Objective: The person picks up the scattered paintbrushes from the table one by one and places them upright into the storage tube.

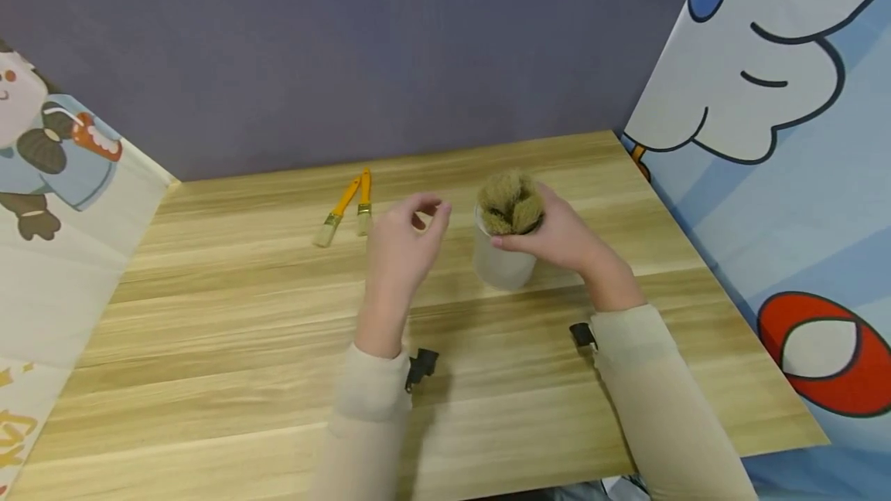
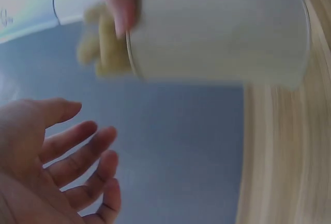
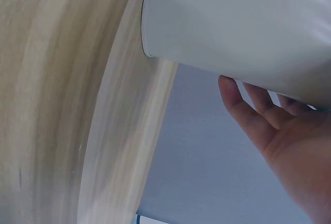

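Observation:
A white cylindrical container (image 1: 503, 265) stands upright on the wooden table. Several fuzzy olive-brown pieces (image 1: 511, 199) stick out of its mouth. My right hand (image 1: 562, 234) grips the container near the rim, thumb across the front; in the right wrist view its fingers (image 3: 247, 113) lie along the container's side. To the left of the container, my left hand (image 1: 405, 242) hovers with nothing in it. Its loosely bent fingers (image 2: 85, 151) are spread apart in the left wrist view.
Two paintbrushes with orange handles and pale bristles, a left one (image 1: 337, 215) and a right one (image 1: 365, 203), lie behind my left hand. A grey wall (image 1: 390, 60) rises at the table's back edge. Cartoon-printed panels (image 1: 759, 138) stand at both sides.

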Demonstrator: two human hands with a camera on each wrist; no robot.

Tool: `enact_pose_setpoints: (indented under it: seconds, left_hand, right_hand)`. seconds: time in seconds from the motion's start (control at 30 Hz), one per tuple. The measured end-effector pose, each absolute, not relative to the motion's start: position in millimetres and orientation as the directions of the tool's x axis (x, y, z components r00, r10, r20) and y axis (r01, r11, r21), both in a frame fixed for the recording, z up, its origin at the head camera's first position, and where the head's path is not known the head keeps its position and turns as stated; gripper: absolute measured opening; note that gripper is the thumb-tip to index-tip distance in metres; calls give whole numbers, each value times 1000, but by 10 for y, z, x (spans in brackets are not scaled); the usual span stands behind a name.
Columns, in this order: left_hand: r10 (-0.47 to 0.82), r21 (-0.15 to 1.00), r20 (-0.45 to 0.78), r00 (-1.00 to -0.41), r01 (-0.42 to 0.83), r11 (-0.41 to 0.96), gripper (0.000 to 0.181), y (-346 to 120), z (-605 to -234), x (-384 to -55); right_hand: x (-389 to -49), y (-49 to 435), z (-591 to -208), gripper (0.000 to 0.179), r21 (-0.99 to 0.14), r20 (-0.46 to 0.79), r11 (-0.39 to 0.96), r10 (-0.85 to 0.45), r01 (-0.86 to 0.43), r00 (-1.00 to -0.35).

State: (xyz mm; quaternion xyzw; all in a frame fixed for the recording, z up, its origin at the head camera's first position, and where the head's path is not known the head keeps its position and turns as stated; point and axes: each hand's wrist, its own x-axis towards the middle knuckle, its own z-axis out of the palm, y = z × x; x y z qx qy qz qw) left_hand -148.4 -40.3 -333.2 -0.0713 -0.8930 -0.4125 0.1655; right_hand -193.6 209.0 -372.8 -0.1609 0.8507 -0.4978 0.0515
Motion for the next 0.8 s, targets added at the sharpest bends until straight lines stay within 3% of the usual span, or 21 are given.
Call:
enact_pose_setpoints:
  seconds: [0.4, 0.63, 0.8]
  left_hand:
    - [-273, 667, 46, -961, -174, 725, 42, -1555, -3642, -1763]
    - [-225, 561, -174, -959, -284, 778, 67, -1970, -3819, -1991]
    - [-108, 505, -340, -934, -278, 817, 89, -2090, -3838, -2207]
  right_hand:
    - [-1946, 2076, -3697, 94, -849, 64, 479, -325, -223, -943]
    - [-1939, 2081, -3704, 96, -846, 55, 487, -323, -216, -945]
    - [-1931, 2085, -3706, 96, -847, 47, 489, -321, -208, -946]
